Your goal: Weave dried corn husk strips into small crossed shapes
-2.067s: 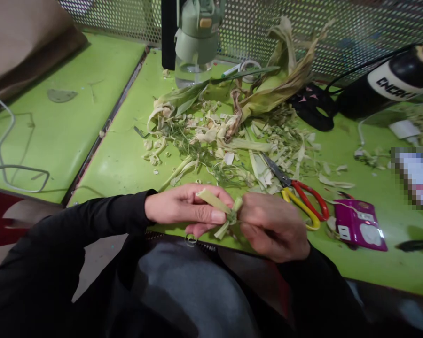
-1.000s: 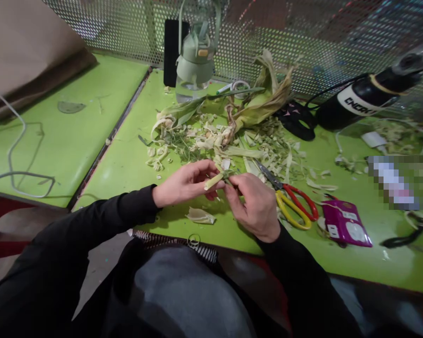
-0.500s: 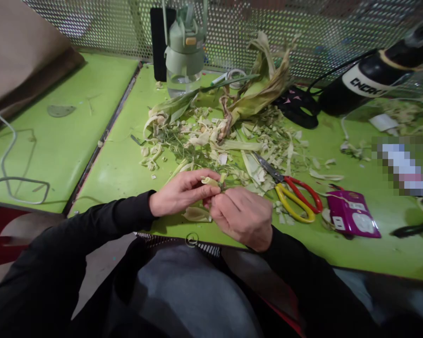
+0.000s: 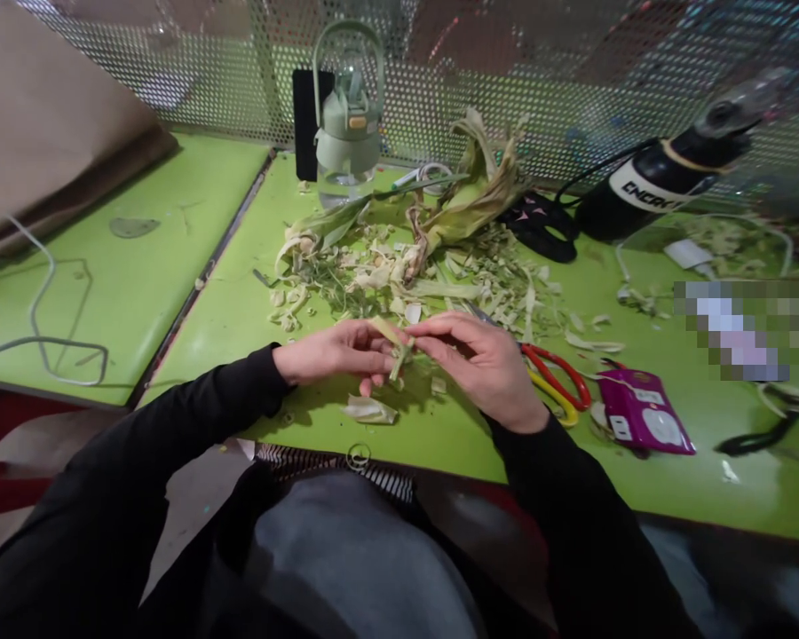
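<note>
Just above the green table's front part, my left hand [image 4: 329, 353] pinches a small folded bundle of pale corn husk strips [image 4: 401, 355] between thumb and fingers. From the other side my right hand [image 4: 499, 368] has thumb and forefinger closed at the upper end of the same bundle. A loose piece of corn husk [image 4: 371, 409] lies on the table below my hands. Behind them spreads a heap of husk scraps [image 4: 379, 271] with green shreds. Scissors [image 4: 565, 377] with red and yellow handles lie partly hidden behind my right hand.
A water bottle [image 4: 348, 133] and a dark flat slab [image 4: 306, 124] stand against the perforated screen [image 4: 226, 62]. Large dried husks [image 4: 470, 209] lie by a black bottle [image 4: 645, 182]. A purple packet [image 4: 645, 413] is at right, bent wire [image 4: 36, 302] at left.
My right hand has turned from a closed fist to a fingertip pinch and moved right and slightly up. The husk bundle shows more plainly now. The camera view has shifted.
</note>
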Motion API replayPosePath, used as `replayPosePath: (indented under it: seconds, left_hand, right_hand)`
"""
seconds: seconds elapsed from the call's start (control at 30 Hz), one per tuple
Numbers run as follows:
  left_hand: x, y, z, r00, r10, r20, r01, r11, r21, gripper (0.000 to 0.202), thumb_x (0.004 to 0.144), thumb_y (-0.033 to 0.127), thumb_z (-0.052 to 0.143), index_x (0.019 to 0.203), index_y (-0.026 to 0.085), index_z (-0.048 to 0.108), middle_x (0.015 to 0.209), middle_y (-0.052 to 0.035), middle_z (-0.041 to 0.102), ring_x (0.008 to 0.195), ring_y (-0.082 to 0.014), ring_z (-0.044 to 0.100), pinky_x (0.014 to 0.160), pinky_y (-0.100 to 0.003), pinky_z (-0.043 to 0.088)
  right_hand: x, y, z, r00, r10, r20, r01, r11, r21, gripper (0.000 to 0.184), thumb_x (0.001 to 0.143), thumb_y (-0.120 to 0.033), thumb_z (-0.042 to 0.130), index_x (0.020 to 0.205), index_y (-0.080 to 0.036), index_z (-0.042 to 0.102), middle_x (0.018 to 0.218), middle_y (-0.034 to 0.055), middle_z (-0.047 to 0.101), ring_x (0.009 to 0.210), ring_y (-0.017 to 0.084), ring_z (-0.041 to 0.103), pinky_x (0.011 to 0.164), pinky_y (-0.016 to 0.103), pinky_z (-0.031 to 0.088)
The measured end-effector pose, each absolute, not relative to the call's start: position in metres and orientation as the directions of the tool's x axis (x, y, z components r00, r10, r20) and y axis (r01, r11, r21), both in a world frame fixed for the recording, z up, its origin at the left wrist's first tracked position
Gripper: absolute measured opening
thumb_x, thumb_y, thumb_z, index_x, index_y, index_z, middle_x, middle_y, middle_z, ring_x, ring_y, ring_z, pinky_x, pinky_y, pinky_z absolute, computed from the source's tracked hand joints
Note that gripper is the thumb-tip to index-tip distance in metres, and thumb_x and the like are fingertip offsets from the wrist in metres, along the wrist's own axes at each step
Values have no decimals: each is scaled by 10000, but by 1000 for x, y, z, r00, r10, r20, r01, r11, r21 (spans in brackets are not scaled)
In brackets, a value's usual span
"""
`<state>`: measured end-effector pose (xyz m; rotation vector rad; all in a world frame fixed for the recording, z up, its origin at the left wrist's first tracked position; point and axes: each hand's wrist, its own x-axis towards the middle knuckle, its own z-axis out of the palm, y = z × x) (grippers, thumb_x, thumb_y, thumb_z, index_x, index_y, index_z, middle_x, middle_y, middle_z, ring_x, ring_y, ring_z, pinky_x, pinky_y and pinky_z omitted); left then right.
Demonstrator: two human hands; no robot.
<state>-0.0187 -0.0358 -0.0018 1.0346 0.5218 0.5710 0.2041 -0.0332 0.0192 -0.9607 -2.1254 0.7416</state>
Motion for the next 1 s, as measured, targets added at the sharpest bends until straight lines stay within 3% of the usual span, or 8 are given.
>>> replayPosePath:
  seconds: [0.17,0.37,0.57,0.8,1.0]
  left_hand:
    - [-17,-38,-3,648,749,-139,-204,346,916,283,936,330,641,1084,163,468,687,25,658,495,-70,604,493,-178,507]
    - [-13,-44,-6,600,794,-99,-135,222,966,358,891,298,690,1127,153,463,727,42,612,603,-88,650,555,-197,557]
    - [-18,-43,-10,630,774,-60,-3,79,997,394,922,401,642,1181,124,536,671,45,607,552,-70,614,577,-201,523]
    - [-18,-49,2,759,627,-172,-48,318,947,396,866,462,715,1036,154,534,620,81,533,457,-44,514,466,-169,454]
    - [-5,-74,-4,763,637,-111,-327,528,783,305,876,421,724,966,159,595,616,74,549,407,-11,455,414,-124,376]
  right_hand:
    - [203,-36,18,-507,836,211,463,471,-751,156,928,-350,638,937,-195,642,809,10,670,688,139,606,622,270,479]
    - [200,-42,17,-588,720,368,508,683,-525,124,994,-248,517,916,-192,596,771,10,606,671,130,552,623,261,420]
    - [198,-48,16,-633,661,403,493,745,-449,150,996,-199,496,858,-193,553,717,-6,578,608,114,494,595,254,387]
    - [201,-55,27,-688,605,401,393,775,-495,227,961,-146,500,741,-201,512,646,-31,485,582,100,440,561,243,350]
    - [204,-62,30,-720,494,487,293,853,-432,252,887,-84,525,676,-216,482,599,-33,451,567,115,382,541,282,315]
